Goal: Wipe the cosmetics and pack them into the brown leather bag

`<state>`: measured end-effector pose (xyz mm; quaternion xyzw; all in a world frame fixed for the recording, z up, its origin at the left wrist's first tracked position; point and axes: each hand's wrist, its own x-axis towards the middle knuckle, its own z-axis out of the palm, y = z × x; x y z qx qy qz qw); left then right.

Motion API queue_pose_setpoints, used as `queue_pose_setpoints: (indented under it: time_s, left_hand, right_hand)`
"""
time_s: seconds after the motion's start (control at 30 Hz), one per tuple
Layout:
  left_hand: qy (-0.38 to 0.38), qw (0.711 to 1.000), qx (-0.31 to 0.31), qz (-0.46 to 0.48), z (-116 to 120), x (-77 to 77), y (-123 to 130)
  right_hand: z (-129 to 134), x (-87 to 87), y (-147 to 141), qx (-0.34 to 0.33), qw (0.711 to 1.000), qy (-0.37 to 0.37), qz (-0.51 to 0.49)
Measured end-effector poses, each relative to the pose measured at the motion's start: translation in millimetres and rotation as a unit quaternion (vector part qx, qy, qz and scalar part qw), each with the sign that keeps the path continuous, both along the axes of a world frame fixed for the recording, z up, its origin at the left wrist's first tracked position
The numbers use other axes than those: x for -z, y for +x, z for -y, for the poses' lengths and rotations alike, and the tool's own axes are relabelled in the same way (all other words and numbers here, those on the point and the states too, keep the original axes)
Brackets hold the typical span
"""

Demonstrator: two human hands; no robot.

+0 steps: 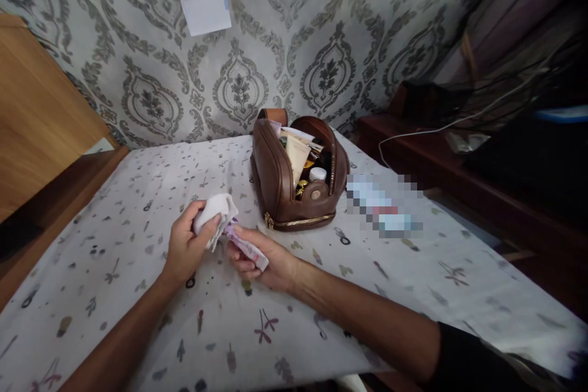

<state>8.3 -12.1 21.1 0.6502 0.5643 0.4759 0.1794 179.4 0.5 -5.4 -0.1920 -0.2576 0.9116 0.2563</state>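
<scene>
My left hand (188, 239) is closed around a folded white cloth (218, 205), its thumb pressed on the near side. Beside it, my right hand (266, 257) grips a small pink and white tube (250, 251) between thumb and fingers. The tube's purple end touches or nearly touches the cloth; I cannot tell which. Beyond both hands stands a brown leather toiletry bag (275, 177), unzipped at the top. Inside it show a cream-coloured tube (297, 156), a white-lidded jar (318, 174) and some gold-coloured items.
A patterned white sheet (184, 331) covers the surface. Right of the bag lies a blurred-out item (383, 205). Wooden furniture (46, 116) borders the left, and a dark red ledge (436, 153) with a white cable (427, 133) the right. Patterned wallpaper (151, 55) rises behind.
</scene>
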Motion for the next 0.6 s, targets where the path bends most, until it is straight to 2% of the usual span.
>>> queue_pose_setpoints:
  time_s: [0.1,0.3,0.6]
  left_hand:
    - [-0.001,1.000,-0.012,0.003,0,-0.2,1]
    - [-0.018,0.999,0.010,-0.028,3,2.8,6]
    - [-0.020,0.996,0.035,-0.074,7,5.2,12]
  right_hand:
    - [-1,3.0,-2,0.004,0.999,-0.032,-0.006]
    - [1,-1.4,-12,0.089,0.995,-0.028,-0.038]
    - [3,-4.9,-11,0.078,0.995,-0.049,-0.035]
